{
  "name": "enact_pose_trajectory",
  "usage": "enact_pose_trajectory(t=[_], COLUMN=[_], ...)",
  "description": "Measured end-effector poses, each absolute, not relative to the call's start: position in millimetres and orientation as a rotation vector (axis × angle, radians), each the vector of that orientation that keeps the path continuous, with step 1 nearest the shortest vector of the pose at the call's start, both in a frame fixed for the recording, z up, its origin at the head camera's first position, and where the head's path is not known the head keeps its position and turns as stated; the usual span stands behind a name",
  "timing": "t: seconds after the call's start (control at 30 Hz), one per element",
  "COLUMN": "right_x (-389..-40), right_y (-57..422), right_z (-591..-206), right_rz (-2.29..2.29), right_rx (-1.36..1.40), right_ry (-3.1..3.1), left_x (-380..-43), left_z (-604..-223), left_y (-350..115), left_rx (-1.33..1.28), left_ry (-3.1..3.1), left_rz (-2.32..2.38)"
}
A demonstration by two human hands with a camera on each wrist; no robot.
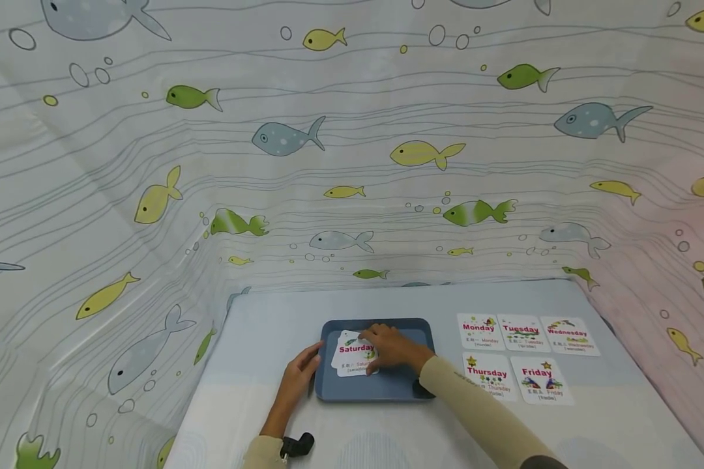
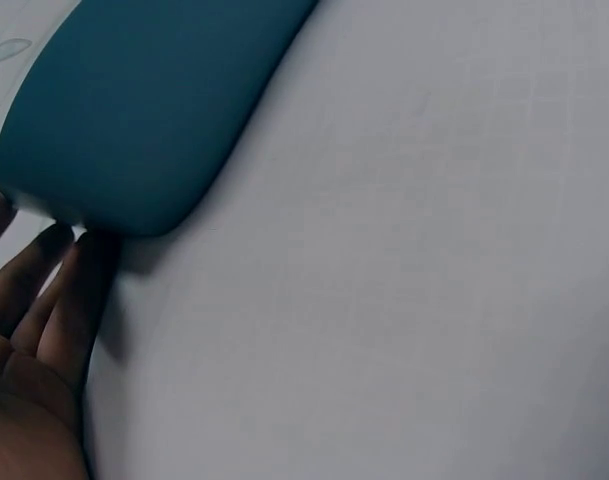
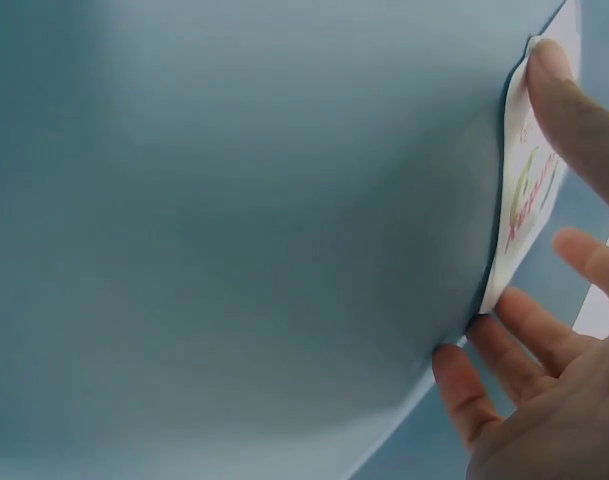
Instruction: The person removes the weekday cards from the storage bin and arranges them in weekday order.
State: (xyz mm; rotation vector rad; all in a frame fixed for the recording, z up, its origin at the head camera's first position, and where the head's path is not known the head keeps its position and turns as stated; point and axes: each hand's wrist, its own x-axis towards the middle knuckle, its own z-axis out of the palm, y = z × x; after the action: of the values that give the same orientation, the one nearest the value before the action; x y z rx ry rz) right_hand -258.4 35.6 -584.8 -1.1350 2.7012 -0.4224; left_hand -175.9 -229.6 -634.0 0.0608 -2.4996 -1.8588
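Note:
In the head view, a blue-grey tray (image 1: 387, 388) lies on the table with a white Saturday card (image 1: 352, 358) on its left half. The edge of another white card peeks out beneath it. My right hand (image 1: 394, 348) grips the Saturday card across its width; in the right wrist view the thumb (image 3: 559, 75) is on one edge and fingertips are at the opposite edge. Part of the card is hidden under this hand. My left hand (image 1: 296, 374) is at the tray's left side, its extended fingers (image 2: 74, 290) touching the outer wall in the left wrist view.
Right of the tray, Monday (image 1: 478, 339), Tuesday (image 1: 520, 340) and Wednesday (image 1: 568, 342) cards form a back row. Thursday (image 1: 485, 384) and Friday (image 1: 541, 391) cards lie in front of them. A fish-patterned curtain (image 1: 375, 176) surrounds the table's back and sides.

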Motion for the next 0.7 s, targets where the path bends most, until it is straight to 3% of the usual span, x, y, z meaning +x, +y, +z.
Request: enact_pose_trajectory(t=[0.4,0.7], right_x=[-260.1,-262.9], right_y=[34.2,30.2], right_z=[-589.1,-587.2], right_rz=[-0.578,-0.742], right_rx=[-1.129,-1.093], right_ry=[2.747,2.685], left_x=[-179.3,-164.4], left_z=[-632.1,-599.9], left_y=[-227.5,-222.1], left_rx=[0.05,0.023], left_ry=[-2.532,-2.55], left_rz=[-1.755,-1.788])
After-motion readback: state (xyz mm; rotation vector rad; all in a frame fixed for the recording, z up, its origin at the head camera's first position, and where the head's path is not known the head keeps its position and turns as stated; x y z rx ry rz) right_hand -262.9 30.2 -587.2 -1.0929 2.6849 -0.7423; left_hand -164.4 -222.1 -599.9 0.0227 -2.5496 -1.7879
